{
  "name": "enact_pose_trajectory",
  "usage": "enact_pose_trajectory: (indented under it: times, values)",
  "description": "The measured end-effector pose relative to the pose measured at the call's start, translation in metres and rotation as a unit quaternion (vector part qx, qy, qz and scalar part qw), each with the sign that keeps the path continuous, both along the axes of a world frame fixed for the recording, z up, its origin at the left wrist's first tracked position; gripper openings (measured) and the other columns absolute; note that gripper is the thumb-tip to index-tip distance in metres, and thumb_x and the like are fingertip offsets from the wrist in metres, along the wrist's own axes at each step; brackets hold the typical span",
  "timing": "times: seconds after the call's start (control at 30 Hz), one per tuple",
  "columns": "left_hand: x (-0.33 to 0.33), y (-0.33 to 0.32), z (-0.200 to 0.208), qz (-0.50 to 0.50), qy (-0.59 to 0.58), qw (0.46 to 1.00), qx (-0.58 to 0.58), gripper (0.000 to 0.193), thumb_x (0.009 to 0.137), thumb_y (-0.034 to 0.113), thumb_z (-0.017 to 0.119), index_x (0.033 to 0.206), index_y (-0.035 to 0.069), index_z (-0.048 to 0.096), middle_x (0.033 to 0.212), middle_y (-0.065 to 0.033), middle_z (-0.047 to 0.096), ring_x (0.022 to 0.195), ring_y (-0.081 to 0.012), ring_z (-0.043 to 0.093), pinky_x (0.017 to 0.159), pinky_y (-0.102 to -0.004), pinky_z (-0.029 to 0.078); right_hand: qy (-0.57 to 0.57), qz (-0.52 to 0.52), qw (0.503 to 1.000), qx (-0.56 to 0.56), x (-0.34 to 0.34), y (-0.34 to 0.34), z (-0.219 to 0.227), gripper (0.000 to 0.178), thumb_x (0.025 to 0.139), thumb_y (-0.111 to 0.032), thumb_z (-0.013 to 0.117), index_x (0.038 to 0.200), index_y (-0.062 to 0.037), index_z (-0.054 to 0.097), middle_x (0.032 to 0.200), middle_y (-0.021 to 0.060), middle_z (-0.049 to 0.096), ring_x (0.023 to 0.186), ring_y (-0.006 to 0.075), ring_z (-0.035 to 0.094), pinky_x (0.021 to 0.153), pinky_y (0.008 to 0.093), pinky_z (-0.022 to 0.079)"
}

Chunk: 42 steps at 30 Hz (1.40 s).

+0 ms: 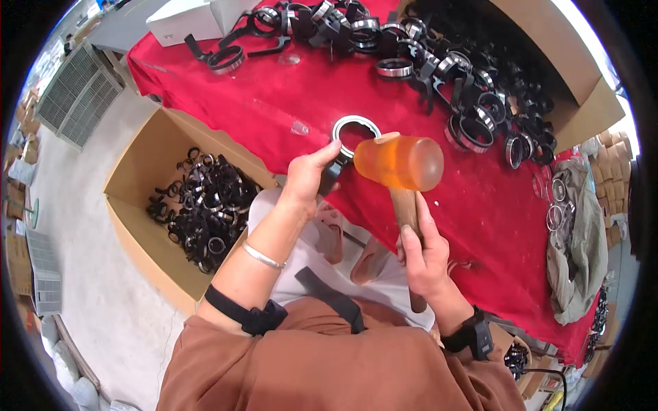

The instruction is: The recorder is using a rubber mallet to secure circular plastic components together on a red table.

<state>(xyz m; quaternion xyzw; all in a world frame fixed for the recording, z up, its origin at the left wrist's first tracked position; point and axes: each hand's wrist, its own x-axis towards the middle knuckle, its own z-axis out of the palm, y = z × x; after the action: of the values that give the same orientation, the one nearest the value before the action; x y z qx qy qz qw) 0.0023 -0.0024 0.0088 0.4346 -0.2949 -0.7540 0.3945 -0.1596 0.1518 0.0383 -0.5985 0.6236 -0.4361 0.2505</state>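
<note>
My left hand (pixel 306 179) is closed on the black handle of a ring-shaped part (pixel 356 122), whose silver ring lies over the red cloth. In my right hand (pixel 426 257) is a mallet (pixel 401 163) with a translucent orange head and a wooden handle. The mallet's head is raised just right of the ring and overlaps its right edge in the picture; whether the two touch I cannot tell. My right thumb and fingers wrap round the middle of the handle.
A red-clothed table (pixel 480 240) carries a pile of black ring parts (pixel 473 96) spilling from a tipped cardboard box (pixel 582 41). Left of me stands an open carton (pixel 130 233) holding similar parts. A grey-green cloth (pixel 579 246) and several loose rings (pixel 556 212) lie at the right edge.
</note>
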Motion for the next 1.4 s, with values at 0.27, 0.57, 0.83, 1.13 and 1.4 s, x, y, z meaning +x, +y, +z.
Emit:
enact_pose_trajectory:
  times: [0.27, 0.57, 0.83, 1.13, 1.4]
  values:
    - [0.078, 0.006, 0.016, 0.107, -0.114, 0.983, -0.095, 0.026, 0.077, 0.030, 0.066, 0.075, 0.005, 0.065, 0.067, 0.0003, 0.057, 0.053, -0.0082, 0.048, 0.047, -0.0215, 0.036, -0.181, -0.110, 0.977, -0.002, -0.023, 0.005, 0.015, 0.055, 0.089, -0.008, 0.041, 0.141, -0.0065, 0.022, 0.064, 0.0004, 0.048, 0.049, 0.0058, 0.044, 0.044, 0.0191, 0.039]
    - [0.211, -0.092, 0.016, 0.176, -0.693, 0.432, -0.549, 0.030, 0.076, 0.012, 0.055, 0.106, 0.007, 0.057, 0.112, -0.0079, 0.054, 0.110, -0.0253, 0.047, 0.096, -0.0414, 0.030, -0.205, -0.149, 0.967, -0.007, -0.044, -0.012, 0.014, 0.052, 0.092, -0.014, 0.040, 0.140, -0.0039, 0.023, 0.063, 0.0038, 0.049, 0.045, 0.0074, 0.045, 0.039, 0.0202, 0.040]
    - [0.172, -0.219, 0.077, -0.063, -0.863, 0.202, -0.459, 0.036, 0.079, 0.010, 0.049, 0.114, 0.016, 0.056, 0.123, -0.0003, 0.050, 0.125, -0.0192, 0.037, 0.099, -0.0665, 0.014, -0.239, -0.172, 0.955, 0.022, -0.046, -0.015, 0.018, 0.052, 0.092, -0.018, 0.039, 0.140, -0.0042, 0.023, 0.063, 0.0068, 0.051, 0.042, 0.0109, 0.047, 0.036, 0.0230, 0.040]
    - [0.134, -0.126, 0.055, -0.105, -0.493, 0.738, -0.448, 0.025, 0.091, 0.026, 0.049, 0.095, 0.003, 0.058, 0.081, -0.0071, 0.058, 0.079, -0.0183, 0.054, 0.071, -0.0316, 0.044, -0.267, -0.150, 0.951, 0.042, -0.049, -0.019, 0.020, 0.052, 0.093, -0.018, 0.040, 0.140, -0.0063, 0.023, 0.064, 0.0061, 0.051, 0.044, 0.0113, 0.049, 0.038, 0.0235, 0.042]
    - [0.060, -0.029, -0.014, -0.127, -0.012, 0.974, -0.185, 0.035, 0.093, 0.032, 0.043, 0.083, 0.001, 0.057, 0.071, -0.0072, 0.056, 0.069, -0.0176, 0.054, 0.071, -0.0308, 0.044, -0.232, -0.116, 0.965, 0.031, -0.037, -0.015, 0.019, 0.053, 0.092, -0.016, 0.044, 0.141, -0.0073, 0.023, 0.070, 0.0028, 0.053, 0.051, 0.0072, 0.049, 0.042, 0.0197, 0.042]
